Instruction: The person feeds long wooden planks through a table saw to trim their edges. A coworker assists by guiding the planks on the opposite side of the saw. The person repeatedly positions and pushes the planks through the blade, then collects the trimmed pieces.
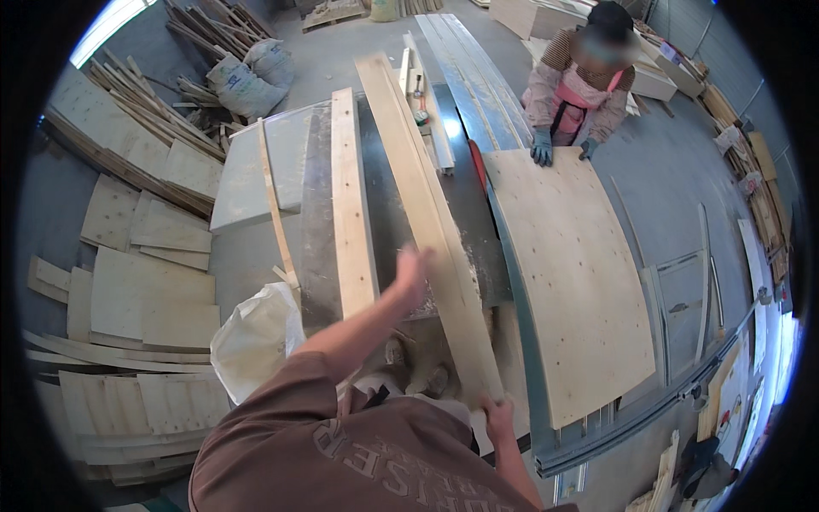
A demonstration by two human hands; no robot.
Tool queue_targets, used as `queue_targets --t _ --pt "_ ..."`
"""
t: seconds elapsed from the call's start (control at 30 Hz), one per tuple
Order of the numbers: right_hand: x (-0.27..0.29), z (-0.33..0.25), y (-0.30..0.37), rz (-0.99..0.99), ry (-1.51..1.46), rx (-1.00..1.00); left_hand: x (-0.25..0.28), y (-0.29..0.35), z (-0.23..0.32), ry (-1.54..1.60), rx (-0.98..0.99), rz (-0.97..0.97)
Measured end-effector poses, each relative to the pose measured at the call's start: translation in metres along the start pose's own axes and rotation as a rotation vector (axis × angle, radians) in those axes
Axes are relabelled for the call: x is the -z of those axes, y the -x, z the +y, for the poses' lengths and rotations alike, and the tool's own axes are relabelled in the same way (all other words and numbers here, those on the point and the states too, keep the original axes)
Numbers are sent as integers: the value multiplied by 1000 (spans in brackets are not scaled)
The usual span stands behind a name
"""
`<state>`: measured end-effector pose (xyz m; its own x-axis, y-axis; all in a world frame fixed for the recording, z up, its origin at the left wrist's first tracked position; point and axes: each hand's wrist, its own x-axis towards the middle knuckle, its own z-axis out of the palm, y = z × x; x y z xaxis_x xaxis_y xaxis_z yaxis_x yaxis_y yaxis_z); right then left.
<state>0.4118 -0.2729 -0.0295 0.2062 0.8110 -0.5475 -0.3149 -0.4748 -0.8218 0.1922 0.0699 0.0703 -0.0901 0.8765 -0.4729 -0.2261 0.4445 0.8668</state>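
Observation:
A long, narrow wooden board (424, 205) lies lengthwise in front of me, its near end close to my body. My right hand (500, 416) is closed on that near end. Beside the board's left edge, about midway along, is my left hand (414, 269); motion smears its fingers, so I cannot tell whether it grips the wood. Another narrow plank (351, 196) rests on the dark table (320, 239) to the left. To the right, a co-worker's gloved hands (543, 147) are at the far edge of a wide plywood sheet (572, 264).
A white sack (260, 341) stands left of my arm. Metal rails (631, 435) run below the plywood sheet. Plywood offcuts (145, 299) lie along the left floor. A tape measure (421, 118) sits beyond the board, near a long grey panel (472, 81).

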Motion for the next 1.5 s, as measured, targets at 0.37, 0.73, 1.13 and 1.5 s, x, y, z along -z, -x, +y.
queue_targets --t 0.37,0.73,1.13,1.5 --pt "-324 -56 -71 -288 -298 -344 170 -97 50 -304 -47 393" --pt "-343 -49 -90 -126 -58 -372 198 -127 23 -298 -28 265" --pt "-372 -62 -99 -130 -25 -416 219 -125 49 -488 -109 131" --pt "-366 -49 -87 -156 -13 -541 221 -100 41 -554 -136 114"
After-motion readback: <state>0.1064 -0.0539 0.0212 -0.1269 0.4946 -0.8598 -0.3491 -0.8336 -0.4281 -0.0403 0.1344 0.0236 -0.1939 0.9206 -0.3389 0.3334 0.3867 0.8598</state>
